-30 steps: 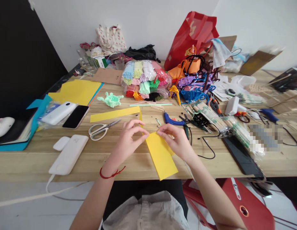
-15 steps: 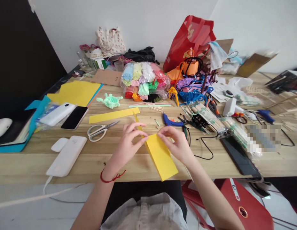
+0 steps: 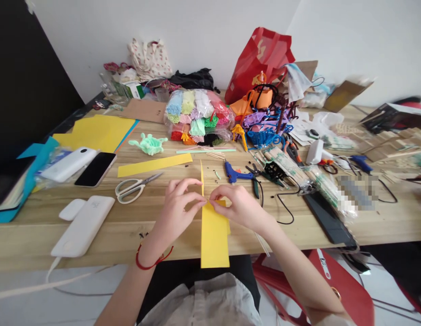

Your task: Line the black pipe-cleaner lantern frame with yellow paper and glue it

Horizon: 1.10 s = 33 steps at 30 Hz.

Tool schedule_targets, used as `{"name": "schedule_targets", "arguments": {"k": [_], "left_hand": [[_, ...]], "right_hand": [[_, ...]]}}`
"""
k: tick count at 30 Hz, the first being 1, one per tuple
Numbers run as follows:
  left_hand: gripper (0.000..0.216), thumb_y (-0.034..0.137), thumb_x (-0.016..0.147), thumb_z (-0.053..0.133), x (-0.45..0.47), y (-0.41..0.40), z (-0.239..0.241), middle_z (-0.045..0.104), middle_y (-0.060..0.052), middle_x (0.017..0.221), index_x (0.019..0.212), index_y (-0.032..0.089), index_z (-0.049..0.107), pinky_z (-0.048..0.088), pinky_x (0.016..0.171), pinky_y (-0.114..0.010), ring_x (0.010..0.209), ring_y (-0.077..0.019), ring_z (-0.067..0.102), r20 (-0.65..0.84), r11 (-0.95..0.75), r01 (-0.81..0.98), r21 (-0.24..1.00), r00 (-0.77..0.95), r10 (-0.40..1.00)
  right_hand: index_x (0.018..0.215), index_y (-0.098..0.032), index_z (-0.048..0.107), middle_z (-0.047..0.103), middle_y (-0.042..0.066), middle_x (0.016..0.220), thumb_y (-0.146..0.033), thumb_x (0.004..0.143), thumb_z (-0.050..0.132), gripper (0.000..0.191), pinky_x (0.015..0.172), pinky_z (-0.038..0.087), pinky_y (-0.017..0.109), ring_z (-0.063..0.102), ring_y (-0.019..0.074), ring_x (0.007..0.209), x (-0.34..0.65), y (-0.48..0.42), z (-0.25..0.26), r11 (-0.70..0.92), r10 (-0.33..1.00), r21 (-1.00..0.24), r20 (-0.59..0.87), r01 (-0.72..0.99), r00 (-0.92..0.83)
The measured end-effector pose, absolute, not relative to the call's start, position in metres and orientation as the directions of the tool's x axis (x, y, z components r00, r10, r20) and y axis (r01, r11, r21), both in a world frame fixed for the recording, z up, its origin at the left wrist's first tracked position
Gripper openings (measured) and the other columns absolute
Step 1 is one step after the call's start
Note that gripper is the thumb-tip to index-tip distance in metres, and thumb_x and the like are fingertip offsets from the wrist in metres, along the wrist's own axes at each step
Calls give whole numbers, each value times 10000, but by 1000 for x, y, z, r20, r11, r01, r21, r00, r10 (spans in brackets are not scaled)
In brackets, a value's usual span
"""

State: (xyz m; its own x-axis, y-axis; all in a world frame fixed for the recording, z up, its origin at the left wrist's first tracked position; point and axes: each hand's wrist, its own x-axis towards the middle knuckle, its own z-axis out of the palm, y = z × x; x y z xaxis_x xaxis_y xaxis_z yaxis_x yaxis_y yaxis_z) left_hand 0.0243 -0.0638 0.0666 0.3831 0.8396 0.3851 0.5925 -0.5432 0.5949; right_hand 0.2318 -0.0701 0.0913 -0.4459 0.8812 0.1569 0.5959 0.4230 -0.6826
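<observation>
Between my hands hangs a folded yellow paper piece (image 3: pixel 215 240), its broad panel facing me and a thin edge of it rising behind my left fingertips. My left hand (image 3: pixel 183 201) pinches its upper left corner between thumb and fingers. My right hand (image 3: pixel 235 203) pinches the top edge close beside, the fingertips of both hands nearly touching. A flat yellow paper strip (image 3: pixel 154 165) lies on the table beyond my left hand. Scissors with white handles (image 3: pixel 130 191) rest left of that hand. Past my right hand lies a blue glue gun (image 3: pixel 238 174).
A power bank (image 3: pixel 83 226) and a phone (image 3: pixel 95 169) lie at left, near yellow sheets (image 3: pixel 98 129). A mint-green fuzzy piece (image 3: pixel 149 144) sits before a bag of colourful pipe cleaners (image 3: pixel 198 113). Bundled sticks (image 3: pixel 287 165) and cables spread at right on the wooden table (image 3: pixel 156 235).
The folded yellow paper has turned from a slant to nearly upright, its lower end swinging left. Both hands keep their pinch, the right fingertips now closer to the left. The view has shifted slightly right.
</observation>
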Motion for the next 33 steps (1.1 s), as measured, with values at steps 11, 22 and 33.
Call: {"name": "schedule_targets", "arguments": {"k": [11, 22, 33], "left_hand": [[146, 261, 898, 679, 21, -61, 66, 680, -26, 1200, 786, 277, 772, 398, 1055, -497, 1130, -281, 521, 306, -473, 570, 672, 369, 878], [133, 260, 933, 627, 20, -59, 62, 686, -33, 1181, 857, 264, 736, 415, 1052, -454, 1135, -255, 541, 363, -498, 531, 685, 344, 866], [131, 285, 952, 592, 7, -56, 65, 689, -30, 1174, 858, 253, 678, 359, 1064, -437, 1135, -248, 545, 419, -464, 519, 718, 210, 883]], "right_hand": [[793, -192, 701, 751, 41, 783, -114, 813, 602, 127, 706, 557, 286, 714, 191, 735, 256, -61, 99, 369, 907, -707, 131, 604, -400], [935, -197, 730, 776, 65, 909, -261, 936, 601, 145, 774, 554, 316, 722, 204, 828, 240, -61, 89, 406, 887, -737, 176, 540, -427], [810, -199, 734, 785, 55, 835, -188, 882, 614, 140, 758, 572, 305, 735, 199, 778, 239, -66, 85, 367, 929, -781, 279, 506, -243]]}}
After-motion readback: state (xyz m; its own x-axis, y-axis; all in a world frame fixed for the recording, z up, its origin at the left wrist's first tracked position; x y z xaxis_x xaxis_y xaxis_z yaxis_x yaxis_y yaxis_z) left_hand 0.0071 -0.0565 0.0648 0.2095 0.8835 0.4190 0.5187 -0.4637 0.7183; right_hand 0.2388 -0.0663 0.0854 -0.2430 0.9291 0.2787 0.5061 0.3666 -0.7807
